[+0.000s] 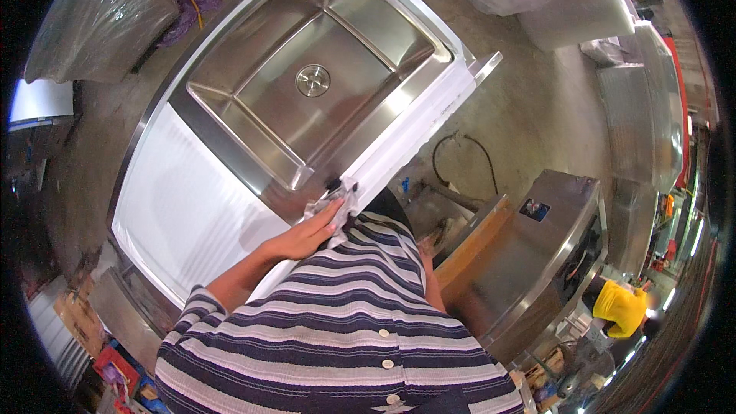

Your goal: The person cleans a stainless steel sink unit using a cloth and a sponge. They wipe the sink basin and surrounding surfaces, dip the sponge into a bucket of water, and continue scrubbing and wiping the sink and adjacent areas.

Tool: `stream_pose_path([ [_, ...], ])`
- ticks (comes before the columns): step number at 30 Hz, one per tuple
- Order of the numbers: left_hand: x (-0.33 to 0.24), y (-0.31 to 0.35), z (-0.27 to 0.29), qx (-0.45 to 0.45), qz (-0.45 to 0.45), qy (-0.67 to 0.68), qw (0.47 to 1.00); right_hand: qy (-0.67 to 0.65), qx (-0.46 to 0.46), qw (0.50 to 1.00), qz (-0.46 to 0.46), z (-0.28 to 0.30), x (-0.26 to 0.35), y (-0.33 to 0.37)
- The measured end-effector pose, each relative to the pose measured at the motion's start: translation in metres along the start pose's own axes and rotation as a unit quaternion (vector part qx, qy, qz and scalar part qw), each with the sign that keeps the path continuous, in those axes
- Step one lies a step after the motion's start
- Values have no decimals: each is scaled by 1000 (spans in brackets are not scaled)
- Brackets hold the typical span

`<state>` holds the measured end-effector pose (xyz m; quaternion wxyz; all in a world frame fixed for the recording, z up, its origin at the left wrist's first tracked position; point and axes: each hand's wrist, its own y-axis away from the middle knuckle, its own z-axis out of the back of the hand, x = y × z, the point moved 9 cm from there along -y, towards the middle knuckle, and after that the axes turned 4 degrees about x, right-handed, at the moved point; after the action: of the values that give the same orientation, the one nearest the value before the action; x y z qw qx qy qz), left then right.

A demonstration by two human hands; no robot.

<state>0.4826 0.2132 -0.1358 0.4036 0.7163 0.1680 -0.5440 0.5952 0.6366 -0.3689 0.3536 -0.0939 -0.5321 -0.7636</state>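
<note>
My left hand (pixel 303 236) presses a crumpled grey-and-white cloth (pixel 343 207) against the near edge of a stainless steel sink unit (pixel 230 142). The cloth lies bunched under and ahead of my fingers, beside dark smudges. The sink unit has a deep rectangular basin with a round drain (pixel 313 81) in its floor. White film (pixel 184 207) covers the flat part on the left, and more white covering (pixel 414 134) runs along the near right edge. Low on my right side, my right hand (pixel 426 247) hangs partly behind my striped shirt; its fingers cannot be made out.
To the right stands a steel cabinet (pixel 514 261) with a brown-stained face. A black hose (pixel 491 157) curls on the concrete floor. Plastic-wrapped bundles (pixel 103 19) stand at the far left, with wrapped steel pieces (pixel 575 11) at the far right. A person in yellow (pixel 619 308) is farther off.
</note>
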Motion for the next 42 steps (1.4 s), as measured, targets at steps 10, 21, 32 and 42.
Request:
stream_pose_path([
  [10,-58,-155,39,-59,-99,-154,981,-102,-24,994,-10,26,82,-4],
  [21,-171,-385,79,-184,-36,-257,948,-48,118,992,1,53,74,-100],
  [32,-190,-347,81,-275,-98,-266,919,-100,40,991,85,189,252,-181],
  [42,-90,-83,11,-280,29,-234,931,9,93,982,162,53,225,-100],
])
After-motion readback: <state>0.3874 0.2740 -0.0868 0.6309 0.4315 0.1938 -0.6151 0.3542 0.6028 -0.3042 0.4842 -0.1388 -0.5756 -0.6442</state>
